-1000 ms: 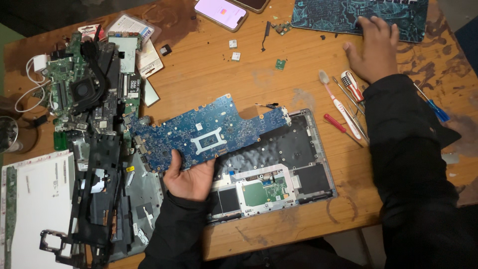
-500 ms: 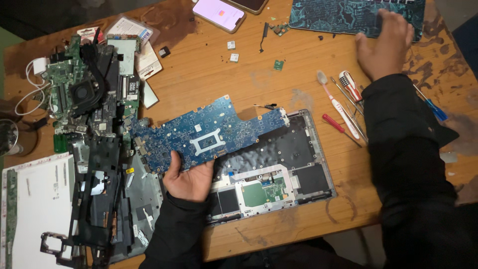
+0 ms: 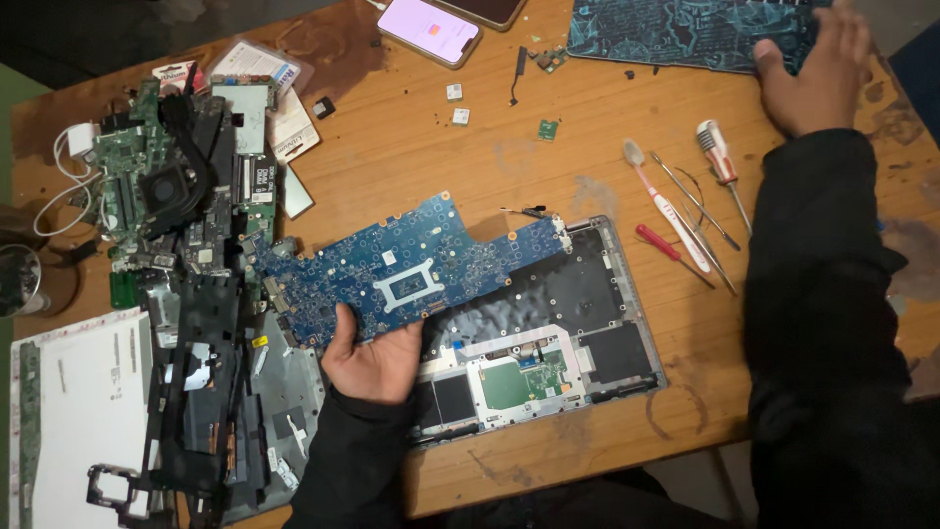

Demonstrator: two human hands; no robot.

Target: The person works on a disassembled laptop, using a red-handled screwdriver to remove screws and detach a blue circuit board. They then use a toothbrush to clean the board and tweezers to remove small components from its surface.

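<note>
The motherboard lies over the left part of the laptop case. Left of the motherboard sits a pile of parts; right of it, a toothbrush and screwdrivers; behind it, a phone and, probably, a mat.

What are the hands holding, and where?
The left hand holds the blue rectangular circuit board by its near bottom edge. The right hand holds nothing.
</note>
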